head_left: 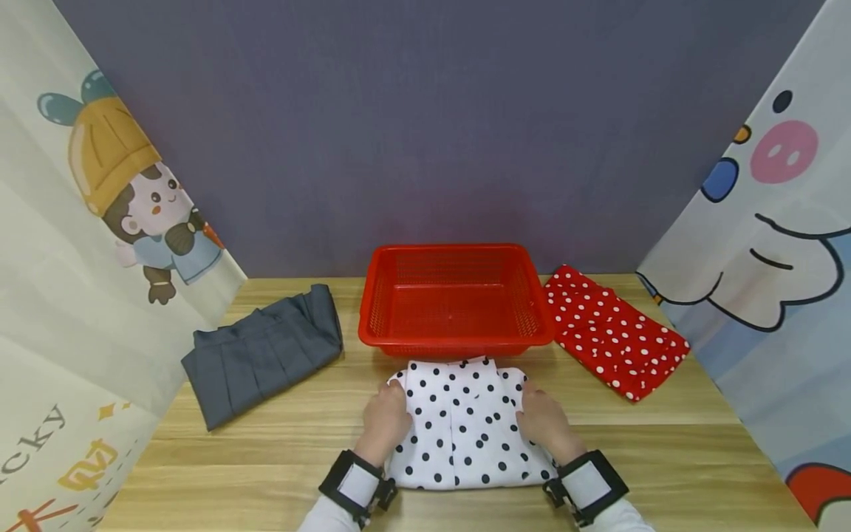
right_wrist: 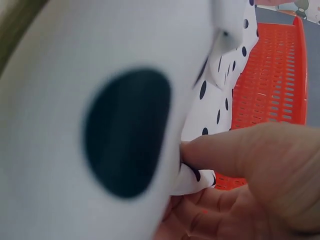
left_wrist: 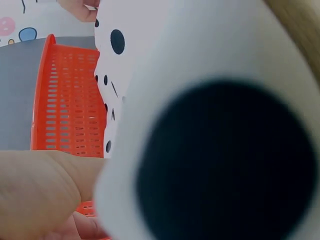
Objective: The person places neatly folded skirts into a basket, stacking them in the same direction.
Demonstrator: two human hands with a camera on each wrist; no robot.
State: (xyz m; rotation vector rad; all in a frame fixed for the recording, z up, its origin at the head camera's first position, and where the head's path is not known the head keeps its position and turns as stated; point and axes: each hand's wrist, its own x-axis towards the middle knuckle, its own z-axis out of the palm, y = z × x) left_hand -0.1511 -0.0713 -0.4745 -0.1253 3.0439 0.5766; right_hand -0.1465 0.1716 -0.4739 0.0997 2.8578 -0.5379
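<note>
A white folded garment with black dots (head_left: 459,428) is held in front of the red basket (head_left: 452,318); its exact kind is hard to tell. My left hand (head_left: 387,420) grips its left side edge, and my right hand (head_left: 549,424) grips the right one. In the right wrist view, the thumb and fingers of the right hand (right_wrist: 265,165) pinch the dotted fabric (right_wrist: 205,110). The left wrist view shows the left hand (left_wrist: 40,195) with its thumb against the cloth (left_wrist: 117,42); the fabric hides part of its fingers.
A folded grey pleated cloth (head_left: 266,355) lies at the left on the wooden table (head_left: 279,473). To the right of the basket, a folded red cloth with white dots (head_left: 612,332) touches or nearly touches its side. A grey panel (head_left: 439,133) stands behind, with printed curtains (head_left: 731,258) at both sides.
</note>
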